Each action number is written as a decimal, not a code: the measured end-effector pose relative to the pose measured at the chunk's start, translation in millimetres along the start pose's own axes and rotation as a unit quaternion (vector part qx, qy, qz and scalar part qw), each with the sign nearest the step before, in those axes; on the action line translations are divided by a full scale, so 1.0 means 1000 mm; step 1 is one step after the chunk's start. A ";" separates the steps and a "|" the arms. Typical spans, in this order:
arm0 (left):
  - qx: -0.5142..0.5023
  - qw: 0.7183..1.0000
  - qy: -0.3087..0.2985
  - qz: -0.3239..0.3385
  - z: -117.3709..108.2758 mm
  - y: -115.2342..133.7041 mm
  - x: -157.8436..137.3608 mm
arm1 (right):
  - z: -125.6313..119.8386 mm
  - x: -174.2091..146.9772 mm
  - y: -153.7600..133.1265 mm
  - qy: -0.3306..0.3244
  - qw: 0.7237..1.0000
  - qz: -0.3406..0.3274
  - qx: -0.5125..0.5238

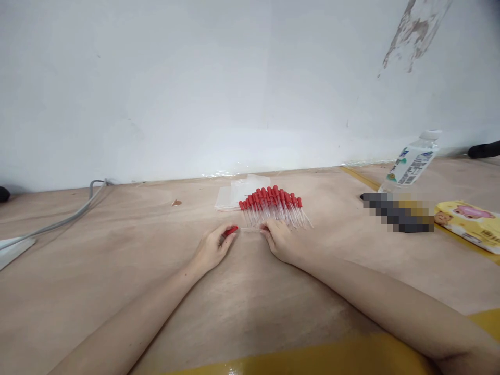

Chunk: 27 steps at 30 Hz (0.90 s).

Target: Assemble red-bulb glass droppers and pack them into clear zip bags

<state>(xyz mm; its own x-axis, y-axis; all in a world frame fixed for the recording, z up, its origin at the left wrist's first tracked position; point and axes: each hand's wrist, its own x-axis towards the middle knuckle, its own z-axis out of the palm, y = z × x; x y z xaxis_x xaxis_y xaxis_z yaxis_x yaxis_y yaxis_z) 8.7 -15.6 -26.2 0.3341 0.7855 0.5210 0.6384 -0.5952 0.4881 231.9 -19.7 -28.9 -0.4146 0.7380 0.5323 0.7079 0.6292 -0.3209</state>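
My left hand (pixel 215 245) pinches a red rubber bulb (pixel 231 230) between thumb and fingers. Opposite it, my right hand (pixel 279 238) is closed on one end of a clear dropper tube (pixel 251 229), which points left toward the bulb. A small gap seems to lie between the tube's tip and the bulb. Just beyond my right hand is a pile of several droppers (pixel 273 203), their red bulbs facing the wall and their clear tubes facing me. Clear plastic bags (pixel 230 197) lie flat behind and left of the pile.
At the right a tilted clear bottle (pixel 414 161) with a white cap stands near a pixelated dark object (pixel 398 212) and a yellow printed packet (pixel 469 221). A grey cable (pixel 74 217) runs along the left. The white wall (pixel 175 104) bounds the wooden surface behind.
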 end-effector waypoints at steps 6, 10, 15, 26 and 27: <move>-0.008 1.000 -0.011 -0.025 0.002 0.007 0.001 | 0.003 0.004 -0.006 -0.006 0.999 -0.031 0.032; -0.041 0.998 -0.021 -0.052 0.002 0.008 0.002 | 0.001 0.003 -0.007 0.001 0.997 -0.049 0.058; -0.054 0.997 -0.032 -0.047 0.002 0.008 0.001 | -0.002 0.003 -0.007 0.006 0.997 -0.028 0.070; -0.058 0.997 -0.028 -0.045 0.003 0.006 0.001 | -0.003 0.004 -0.007 -0.003 0.995 -0.052 0.083; -0.059 0.997 -0.028 -0.046 0.004 0.005 0.001 | -0.003 0.004 -0.007 -0.003 0.995 -0.056 0.084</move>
<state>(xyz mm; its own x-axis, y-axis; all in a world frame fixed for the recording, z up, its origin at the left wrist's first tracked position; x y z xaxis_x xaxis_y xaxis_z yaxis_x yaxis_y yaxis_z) 14.7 -17.6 -25.8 0.3183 0.8435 0.4327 0.5828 -0.5341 0.6124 227.1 -22.0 -22.5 -0.4890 0.6621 0.5678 0.5521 0.7390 -0.3862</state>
